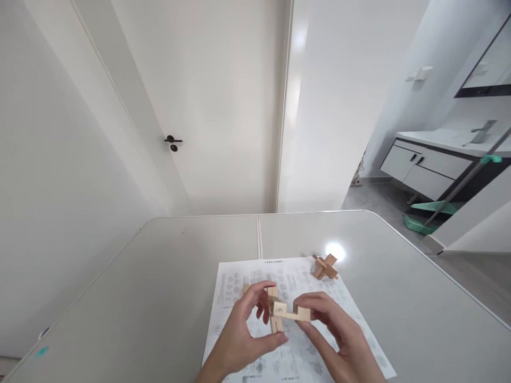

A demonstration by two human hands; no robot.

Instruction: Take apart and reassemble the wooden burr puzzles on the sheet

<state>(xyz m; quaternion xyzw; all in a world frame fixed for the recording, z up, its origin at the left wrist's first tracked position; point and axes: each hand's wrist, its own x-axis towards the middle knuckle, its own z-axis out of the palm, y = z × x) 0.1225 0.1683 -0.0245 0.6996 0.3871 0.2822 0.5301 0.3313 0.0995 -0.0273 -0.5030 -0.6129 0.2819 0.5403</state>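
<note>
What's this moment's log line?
left hand: holds pale wooden block; right hand: holds pale notched wooden block; below: white printed paper sheet

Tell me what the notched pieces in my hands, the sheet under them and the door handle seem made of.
Notched pieces: probably wood, matte and unpainted, judging by their pale tan colour. Sheet: apparently matte paper, white, thin and grey-printed. Door handle: black, perhaps coated metal, though plastic is possible.

The left grip (pixel 248 334) partly hides wooden blocks (pixel 276 325) above blurred print (pixel 233 287).
</note>
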